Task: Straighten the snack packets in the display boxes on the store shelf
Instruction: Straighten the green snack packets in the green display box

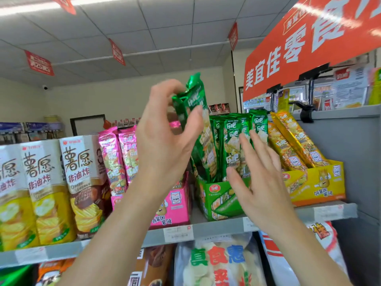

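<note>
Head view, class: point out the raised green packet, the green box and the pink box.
raised green packet [196, 96]: head view, on its upper front face.
green box [218, 203]: head view, on its front panel.
pink box [180, 213]: head view, on its front panel.

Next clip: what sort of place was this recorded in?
Most likely a small convenience store: a metal shelf with price tags on its edge, green snack packets standing in a green display box, and an orange banner hanging overhead.
</note>
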A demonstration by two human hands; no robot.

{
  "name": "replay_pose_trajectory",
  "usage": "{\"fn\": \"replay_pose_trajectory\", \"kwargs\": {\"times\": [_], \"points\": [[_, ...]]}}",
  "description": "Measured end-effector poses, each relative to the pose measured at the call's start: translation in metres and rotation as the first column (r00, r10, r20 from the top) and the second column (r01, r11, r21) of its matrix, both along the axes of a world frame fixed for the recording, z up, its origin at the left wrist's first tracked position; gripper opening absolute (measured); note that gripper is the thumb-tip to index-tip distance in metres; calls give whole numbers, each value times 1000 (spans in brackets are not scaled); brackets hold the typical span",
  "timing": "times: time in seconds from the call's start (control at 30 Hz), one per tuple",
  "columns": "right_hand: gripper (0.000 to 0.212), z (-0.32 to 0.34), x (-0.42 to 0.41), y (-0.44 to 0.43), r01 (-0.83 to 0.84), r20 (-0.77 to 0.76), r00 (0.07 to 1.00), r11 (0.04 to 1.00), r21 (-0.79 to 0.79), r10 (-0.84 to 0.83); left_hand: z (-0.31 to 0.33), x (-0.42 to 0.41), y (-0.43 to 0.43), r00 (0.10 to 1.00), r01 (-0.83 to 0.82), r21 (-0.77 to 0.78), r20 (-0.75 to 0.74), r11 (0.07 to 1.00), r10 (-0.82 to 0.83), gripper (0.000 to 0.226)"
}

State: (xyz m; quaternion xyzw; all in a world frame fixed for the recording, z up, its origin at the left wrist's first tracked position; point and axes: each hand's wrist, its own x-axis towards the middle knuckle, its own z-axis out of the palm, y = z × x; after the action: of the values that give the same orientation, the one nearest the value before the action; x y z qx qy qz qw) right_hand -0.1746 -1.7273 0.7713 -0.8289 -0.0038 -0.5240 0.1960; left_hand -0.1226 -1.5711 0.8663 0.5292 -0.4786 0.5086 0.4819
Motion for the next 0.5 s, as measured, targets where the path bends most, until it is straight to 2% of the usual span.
{"fn": "replay_pose_trajectory", "kwargs": {"times": [0.1, 0.2, 0.33, 0.4, 0.5], "points": [[75, -9, -21, 19, -241, -18, 970, 968, 70, 242, -8, -28, 3, 991, 80, -134, 113, 988, -65, 29], [71, -21, -47, 34, -356, -13, 933, 928, 107, 359, -25, -54, -1, 987, 156, -186, 60, 970, -148, 26], [51, -59, -86, 35, -514, -6, 850, 831, 212, 527, -64, -72, -2, 950, 245, -232, -138, 941, -281, 11], [46, -85, -107, 30, -570, -59, 777, 740, 357, 627, -86, -76, -2, 867, 294, -309, -312, 905, -388, 15], [60, -112, -133, 22, -536, -110, 622, 523, 663, 776, -118, -79, -6, 743, 298, -387, -479, 873, -467, 22]]}}
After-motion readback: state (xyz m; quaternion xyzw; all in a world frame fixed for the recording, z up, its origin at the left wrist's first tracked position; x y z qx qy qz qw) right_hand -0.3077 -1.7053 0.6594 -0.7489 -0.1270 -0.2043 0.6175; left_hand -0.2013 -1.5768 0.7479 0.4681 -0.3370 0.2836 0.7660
